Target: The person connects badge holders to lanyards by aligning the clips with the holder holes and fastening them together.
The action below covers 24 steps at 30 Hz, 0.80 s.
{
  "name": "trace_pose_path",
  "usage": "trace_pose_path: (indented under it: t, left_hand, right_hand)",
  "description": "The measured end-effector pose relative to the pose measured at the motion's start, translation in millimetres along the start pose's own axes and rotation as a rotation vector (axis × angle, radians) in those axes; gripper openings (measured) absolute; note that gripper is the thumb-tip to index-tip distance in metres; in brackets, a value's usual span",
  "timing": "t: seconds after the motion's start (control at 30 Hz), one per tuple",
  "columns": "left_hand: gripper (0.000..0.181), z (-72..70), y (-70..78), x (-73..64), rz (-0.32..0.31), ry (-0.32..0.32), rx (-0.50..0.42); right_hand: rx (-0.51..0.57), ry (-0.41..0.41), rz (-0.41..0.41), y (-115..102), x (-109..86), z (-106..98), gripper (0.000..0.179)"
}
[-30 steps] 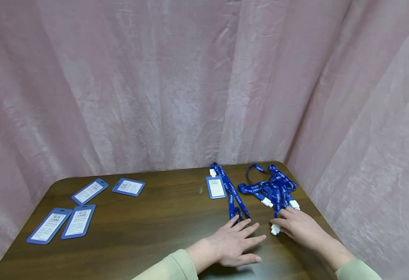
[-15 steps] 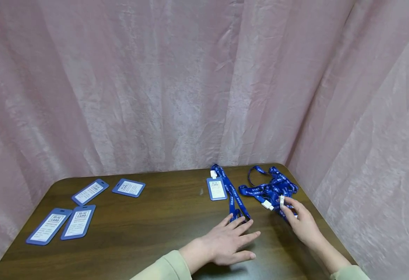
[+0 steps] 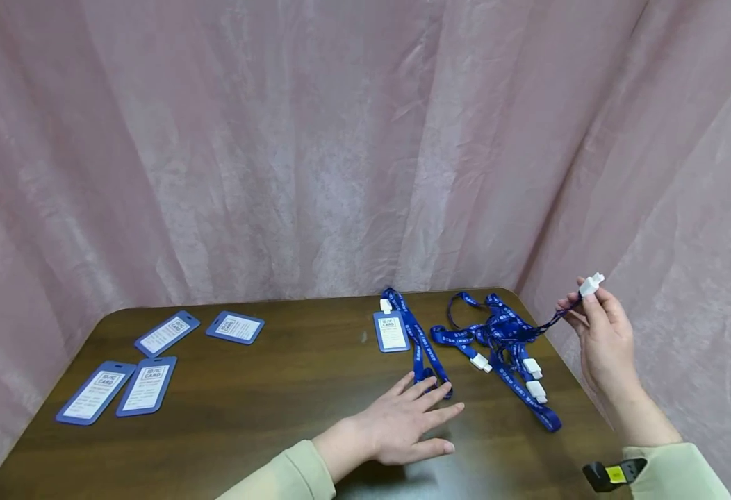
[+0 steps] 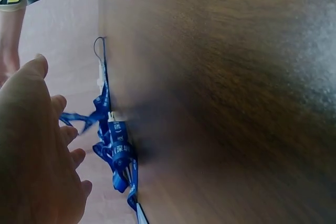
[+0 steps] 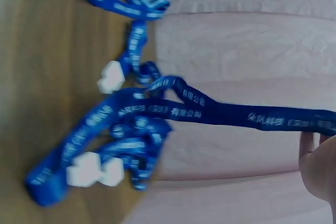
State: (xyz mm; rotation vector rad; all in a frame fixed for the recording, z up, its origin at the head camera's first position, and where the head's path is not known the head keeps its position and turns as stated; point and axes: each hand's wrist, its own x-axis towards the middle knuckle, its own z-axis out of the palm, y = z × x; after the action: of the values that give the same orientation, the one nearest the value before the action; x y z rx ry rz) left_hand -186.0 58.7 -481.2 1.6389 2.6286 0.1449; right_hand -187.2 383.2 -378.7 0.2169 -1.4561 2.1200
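Observation:
My right hand [image 3: 606,340] is raised at the table's right edge, pinching a blue lanyard by its white clip [image 3: 591,284]. From the clip the lanyard's strap [image 5: 231,115] stretches down to a tangled pile of blue lanyards [image 3: 506,330]. Several other white clips [image 3: 535,391] lie about that pile. My left hand [image 3: 403,423] is spread with straight fingers near the front middle. Its fingertips are close to the strap of a lanyard [image 3: 417,340] joined to a blue card holder [image 3: 392,332]; whether they touch it I cannot tell.
Several loose blue card holders [image 3: 146,385] lie at the left of the brown wooden table [image 3: 290,389]. Pink curtains [image 3: 315,153] hang behind the table and along its right side. A dark band with a yellow label [image 3: 615,474] is at the right wrist.
My right hand has lifted the white clip from the pile, up and to the right, drawing the strap out. A strap loop now hangs toward the front. The left hand has barely moved.

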Motion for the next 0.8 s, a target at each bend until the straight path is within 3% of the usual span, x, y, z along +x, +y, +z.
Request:
trace_pose_path:
  t: [0.1,0.2,0.33,0.43,0.53,0.63,0.7,0.8]
  left_hand:
    - [0.068,-1.8,-0.7,-3.9,0.002,0.006,-0.004]
    - [0.068,-1.5,-3.4,-10.7,0.006,0.020,0.007]
    - [0.068,1.9,-13.3,-29.8,0.012,0.040,0.013]
    - [0.067,6.1,-25.1,-50.7,0.003,0.051,0.006]
    - [0.064,11.8,-35.1,-73.7,-0.017,0.053,-0.007]
    - [0.064,17.1,-41.6,-95.6,-0.041,0.045,-0.019]
    - [0.064,20.4,-44.4,-108.3,-0.059,0.040,-0.013]
    - [0.065,24.4,-47.1,-123.2,-0.088,0.033,0.002]
  right_hand:
    - [-0.125,0.041,-0.044,-12.1,3.0,10.7,0.028]
    - [-0.433,-0.018,-0.074,-12.8,-2.2,14.3,0.028]
    - [-0.947,-0.315,-0.151,7.6,-23.3,12.6,0.029]
    - [-1.194,-0.595,-0.256,34.9,-49.2,15.0,0.030]
    - [-1.310,-0.842,-0.326,61.5,-80.0,20.7,0.029]
    - [-1.344,-1.009,-0.324,81.7,-107.4,26.7,0.026]
    - [-1.357,-1.058,-0.295,91.0,-120.2,30.7,0.025]
    - [-1.360,-1.065,-0.287,100.7,-130.3,35.9,0.026]
